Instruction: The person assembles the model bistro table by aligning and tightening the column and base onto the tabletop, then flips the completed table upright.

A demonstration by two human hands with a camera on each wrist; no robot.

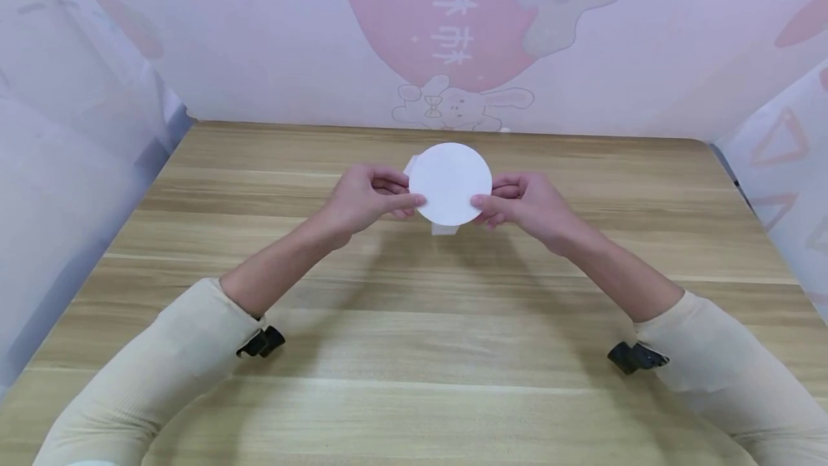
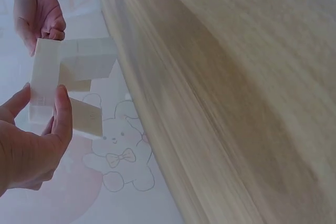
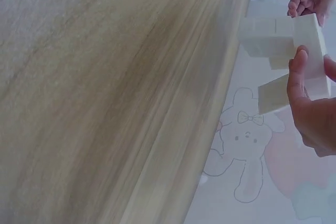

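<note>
Both hands hold a small white round-topped piece with flat legs, like a miniature stool (image 1: pixel 451 184). My left hand (image 1: pixel 365 200) pinches its left edge, thumb on the round face and fingers behind. On the opposite edge my right hand (image 1: pixel 527 207) grips the same way. The round face is turned up toward the head camera. In the left wrist view the stool's thick rim (image 2: pixel 44 74) shows side-on, with blocky legs (image 2: pixel 88 60) pointing toward the table. The right wrist view shows similar legs (image 3: pixel 269 38) under the top, held off the tabletop.
A wood-grain table (image 1: pixel 427 351) spreads beneath the hands. Behind it hangs a pale pink cloth (image 1: pixel 272 42) printed with a rabbit, and more printed cloth flanks both sides. Small black cameras (image 1: pixel 261 342) sit at the sleeve cuffs.
</note>
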